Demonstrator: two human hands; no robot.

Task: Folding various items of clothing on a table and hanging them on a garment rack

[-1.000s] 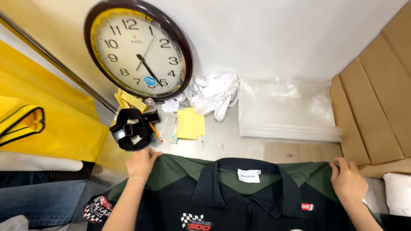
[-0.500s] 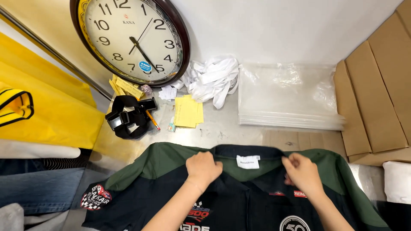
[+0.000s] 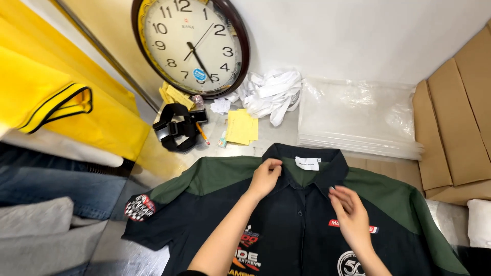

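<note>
A dark navy and green polo shirt [image 3: 215, 179] with printed racing patches lies face up on the metal table [image 3: 255, 148], collar toward the wall. My left hand [image 3: 266, 177] pinches the left flap of the collar [image 3: 286, 156]. My right hand [image 3: 348, 212] rests flat on the shirt's chest just below the right collar flap, fingers together and holding nothing.
A round wall clock [image 3: 192, 46] leans against the wall. A black strap device [image 3: 176, 130], a pencil, yellow notes [image 3: 241, 128], crumpled white cloth [image 3: 271, 94] and a stack of clear bags [image 3: 358, 120] lie behind the shirt. Yellow garments [image 3: 56, 107] lie left, cardboard [image 3: 455, 133] right.
The shirt now lies further up the table and spread out. Both hands moved from the shoulders to the collar; the left hand took hold of the collar flap and the right hand flattened on the chest.
</note>
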